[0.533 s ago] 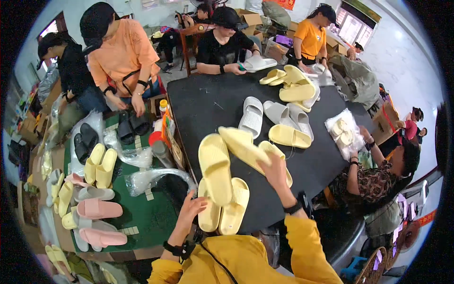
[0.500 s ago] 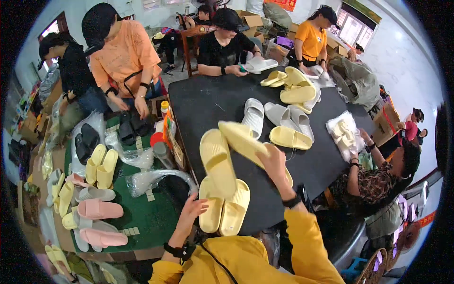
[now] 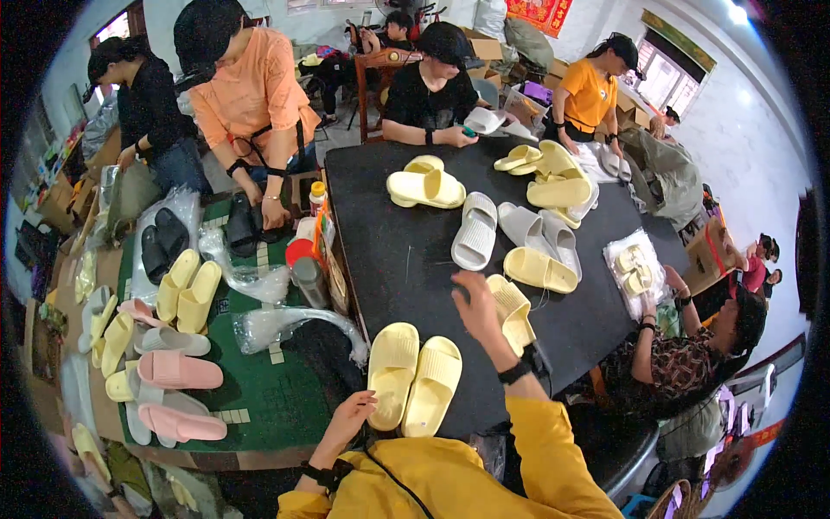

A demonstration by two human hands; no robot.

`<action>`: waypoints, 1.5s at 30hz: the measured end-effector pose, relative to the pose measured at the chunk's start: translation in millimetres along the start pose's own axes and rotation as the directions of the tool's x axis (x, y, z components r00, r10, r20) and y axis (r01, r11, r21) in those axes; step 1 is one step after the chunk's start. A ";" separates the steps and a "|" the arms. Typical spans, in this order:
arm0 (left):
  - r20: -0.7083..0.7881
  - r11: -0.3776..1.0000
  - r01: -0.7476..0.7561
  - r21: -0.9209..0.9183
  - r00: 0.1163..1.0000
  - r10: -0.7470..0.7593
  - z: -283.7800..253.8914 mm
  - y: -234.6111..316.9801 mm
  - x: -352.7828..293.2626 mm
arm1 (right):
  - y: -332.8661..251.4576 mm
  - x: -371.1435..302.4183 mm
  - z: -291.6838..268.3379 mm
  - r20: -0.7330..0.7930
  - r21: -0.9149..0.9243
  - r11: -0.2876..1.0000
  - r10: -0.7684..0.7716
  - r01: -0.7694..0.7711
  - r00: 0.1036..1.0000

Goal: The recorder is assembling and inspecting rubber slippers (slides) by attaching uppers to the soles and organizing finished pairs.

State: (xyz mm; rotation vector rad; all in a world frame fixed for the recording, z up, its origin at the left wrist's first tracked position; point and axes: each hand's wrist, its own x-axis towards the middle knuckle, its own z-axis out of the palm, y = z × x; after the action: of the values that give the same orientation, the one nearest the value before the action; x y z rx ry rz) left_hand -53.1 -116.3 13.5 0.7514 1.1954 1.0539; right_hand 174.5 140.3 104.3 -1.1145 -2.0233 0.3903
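Note:
A pair of pale yellow slippers [image 3: 417,385] lies on the black tabletop directly in front of me, toes pointing away. My left hand [image 3: 347,422] is at the left slipper's near outer edge, its fingers closed on that edge. Above the table, to the right of the pair, my right hand [image 3: 475,310] is empty with fingers apart. Close behind it lies a single yellow slipper [image 3: 513,313], partly covered by my wrist. Farther off, two yellow slippers [image 3: 425,183] lie one over the other.
Grey slippers [image 3: 475,232] and a yellow slipper [image 3: 540,269] lie mid-table, with more yellow ones [image 3: 558,177] beyond. At right, a person handles a bagged pair [image 3: 634,268]. Left, a green mat [image 3: 277,402] bears pink slippers [image 3: 180,369], black slippers and plastic bags. Several co-workers surround the tables.
My right hand has let go of the yellow slippers; two now lie at the table's far left part. My left hand has moved down to the near pair's edge.

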 end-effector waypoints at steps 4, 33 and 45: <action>-0.019 0.866 -0.039 0.499 0.998 0.056 9.4 12.4 5.6 | -13.5 -90.6 -3.2 0.151 0.064 0.965 0.243 -0.254 0.958; -0.375 0.525 0.156 0.837 0.862 0.342 -2.5 -4.2 68.5 | -27.2 -206.9 33.9 0.000 -0.240 0.819 0.538 -0.522 0.843; -0.203 0.384 0.039 0.923 0.895 0.397 -24.6 -11.7 65.3 | -41.9 -207.2 37.5 0.032 -0.210 0.853 0.495 -0.478 0.868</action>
State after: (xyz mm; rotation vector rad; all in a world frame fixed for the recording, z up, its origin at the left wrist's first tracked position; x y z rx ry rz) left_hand -72.4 -61.2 -26.5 1.6323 2.1625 0.6345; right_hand 187.0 -49.1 4.1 -1.7741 -1.8587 0.5053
